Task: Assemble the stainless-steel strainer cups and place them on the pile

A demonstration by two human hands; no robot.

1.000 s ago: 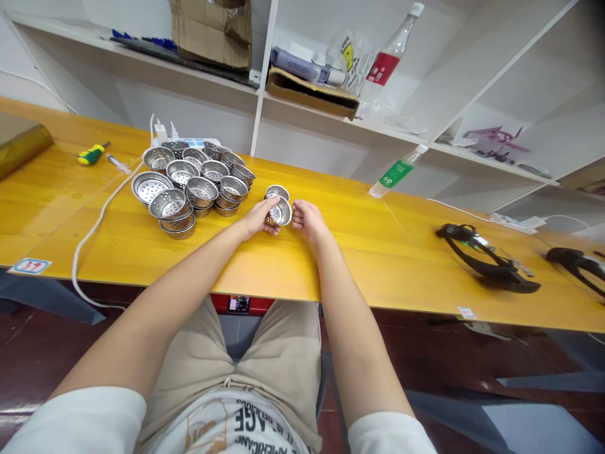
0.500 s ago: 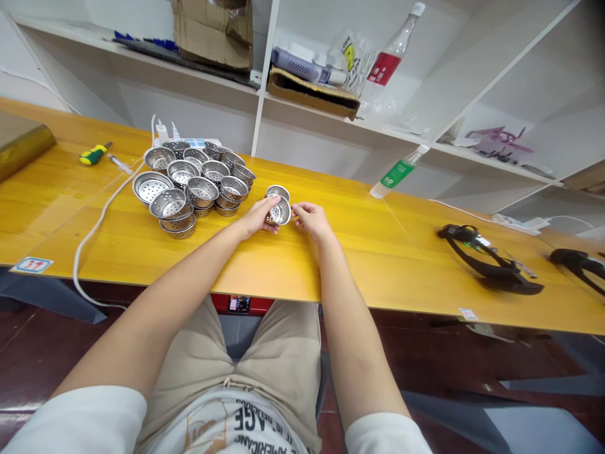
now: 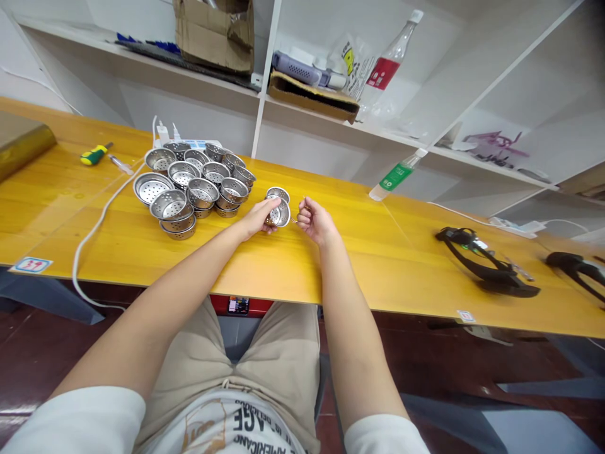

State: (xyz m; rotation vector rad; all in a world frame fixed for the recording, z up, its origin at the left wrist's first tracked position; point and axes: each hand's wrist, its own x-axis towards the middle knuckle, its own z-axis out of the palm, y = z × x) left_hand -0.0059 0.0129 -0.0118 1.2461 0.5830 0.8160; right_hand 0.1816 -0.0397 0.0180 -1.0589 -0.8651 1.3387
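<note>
My left hand [image 3: 258, 218] is closed around a small perforated metal strainer cup [image 3: 280, 214], tilted so its inside shows. Right behind it is a second perforated cup [image 3: 278, 192]; whether the two touch, I cannot tell. My right hand [image 3: 316, 221] is curled just right of the held cup, fingers closed. A thin, shiny sliver pokes out from them toward the cup, too small to name. To the left of my left hand, several more strainer cups [image 3: 202, 192] stand clustered, some stacked inside one another.
A power strip [image 3: 201, 144] with a white cable [image 3: 97, 227] lies behind and left of the cups. Farther left is a screwdriver [image 3: 94, 154]. A green-labelled bottle [image 3: 397, 176] and a black headset [image 3: 486, 265] are on the yellow table [image 3: 373, 265] to the right.
My right hand has drawn slightly away from the held cup and rotated, its fingers now curled tighter. My left hand and the cups have stayed in place.
</note>
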